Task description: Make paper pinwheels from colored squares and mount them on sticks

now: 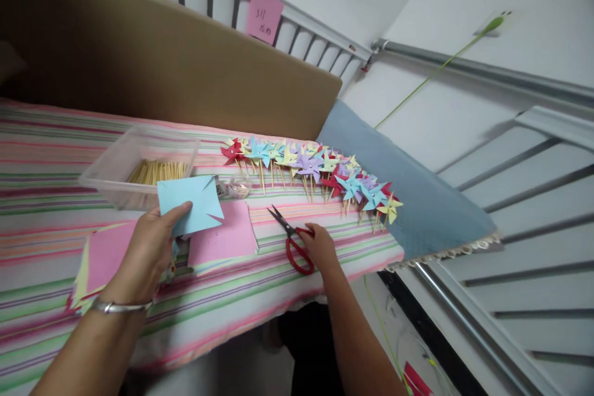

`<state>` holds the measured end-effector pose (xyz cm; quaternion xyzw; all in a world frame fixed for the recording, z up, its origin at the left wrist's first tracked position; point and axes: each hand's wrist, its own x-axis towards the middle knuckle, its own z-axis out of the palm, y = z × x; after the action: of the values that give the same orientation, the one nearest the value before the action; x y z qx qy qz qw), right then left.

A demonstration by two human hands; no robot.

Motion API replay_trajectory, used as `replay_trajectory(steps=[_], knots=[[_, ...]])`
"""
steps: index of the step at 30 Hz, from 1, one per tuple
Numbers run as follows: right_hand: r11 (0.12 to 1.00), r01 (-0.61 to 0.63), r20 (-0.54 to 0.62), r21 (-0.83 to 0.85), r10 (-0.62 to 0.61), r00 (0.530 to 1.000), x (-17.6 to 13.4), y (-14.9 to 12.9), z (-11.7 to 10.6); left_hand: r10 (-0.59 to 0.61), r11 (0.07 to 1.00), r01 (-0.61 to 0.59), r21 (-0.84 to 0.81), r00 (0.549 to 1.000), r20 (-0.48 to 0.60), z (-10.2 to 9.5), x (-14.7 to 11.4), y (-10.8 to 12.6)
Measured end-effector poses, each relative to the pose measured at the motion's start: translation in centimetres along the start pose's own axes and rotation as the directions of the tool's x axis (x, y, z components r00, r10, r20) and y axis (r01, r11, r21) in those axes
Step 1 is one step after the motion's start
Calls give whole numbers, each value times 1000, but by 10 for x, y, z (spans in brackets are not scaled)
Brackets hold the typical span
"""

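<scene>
A light blue paper square (pixel 197 198) with slits cut in from its corners is pinched in my left hand (pixel 153 235), thumb on top. It hovers over a stack of pink paper (pixel 225 236). My right hand (pixel 319 246) has its fingers on one red handle loop of the scissors (pixel 290 232). Their dark blades are slightly apart and point away to the left, at the striped cloth. More pink and yellow paper sheets (pixel 109 253) lie under and left of my left wrist.
Behind the paper stands a clear plastic box (pixel 106 167) of wooden sticks (pixel 158 171), beside a small round clear container (pixel 240 185). Several paper pinwheels (pixel 309 164) on sticks line the back right of the striped cloth (pixel 223 328). A cardboard panel (pixel 185 68) rises behind.
</scene>
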<state>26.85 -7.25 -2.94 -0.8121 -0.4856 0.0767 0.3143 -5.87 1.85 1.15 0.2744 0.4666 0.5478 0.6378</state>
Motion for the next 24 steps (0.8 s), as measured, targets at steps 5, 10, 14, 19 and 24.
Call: replay_trajectory(steps=[5, 10, 14, 19, 24], knots=[[975, 172, 103, -142, -158, 982, -44, 16, 8, 6, 1000, -6, 19, 1000, 12, 1, -1, -1], [943, 216, 108, -253, -194, 975, -50, 11, 12, 0, 1000, 1, -13, 995, 100, -2, -2, -1], [971, 179, 132, -156, -159, 978, -47, 4, 5, -13, 999, 17, -30, 992, 127, -4, -5, 3], [850, -242, 240, 469, 142, 960, -68, -4, -15, -2, 999, 8, -39, 992, 129, -4, -11, 12], [506, -333, 435, 796, -96, 895, -93, -46, -25, 25, 998, -35, 56, 984, 176, -6, -12, 19]])
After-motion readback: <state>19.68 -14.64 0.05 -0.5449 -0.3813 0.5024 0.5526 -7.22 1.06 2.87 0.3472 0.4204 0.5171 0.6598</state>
